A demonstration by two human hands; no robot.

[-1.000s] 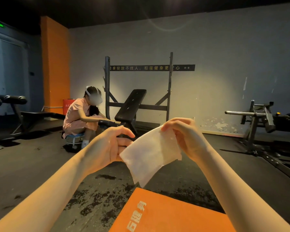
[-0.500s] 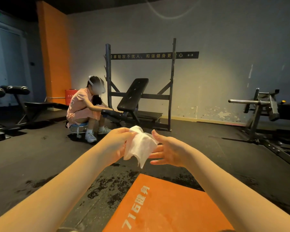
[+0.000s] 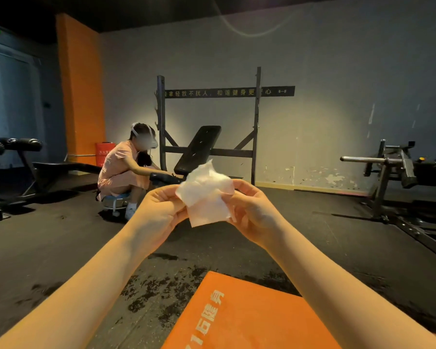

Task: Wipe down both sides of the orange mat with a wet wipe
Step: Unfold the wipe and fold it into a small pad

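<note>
1. Half a second back the right hand (image 3: 252, 210) hung beside the wet wipe (image 3: 207, 197) with its fingers spread, and the left hand (image 3: 159, 212) alone held it. Now the right hand has closed onto the wipe too, and both hands sit higher in view.
2. Each hand pinches the wipe with curled fingers, the left hand at its left edge and the right hand at its right edge. The wipe is gathered into a loose, folded pad between them, up in the air.
3. At the near right, the orange mat (image 3: 249, 316) lies flat on the dark floor (image 3: 61, 248) with its white lettering facing up. Its far corner is below the forearms. The wipe is well apart from it and nothing touches the mat.
4. My reading is that this is still preparation, shaping the wipe into a pad. No wet streak shows on the visible part of the mat, so neither side looks wiped.
5. What is left is to bring the wipe down, wipe the top face, turn the mat over and wipe the underside.
6. Dark patches (image 3: 161, 293) mark the floor just left of the mat. Far left, a person (image 3: 121, 170) sits on a low stool (image 3: 116, 201) by a bench rack (image 3: 209, 147), and a machine (image 3: 393, 167) stands far right.
</note>
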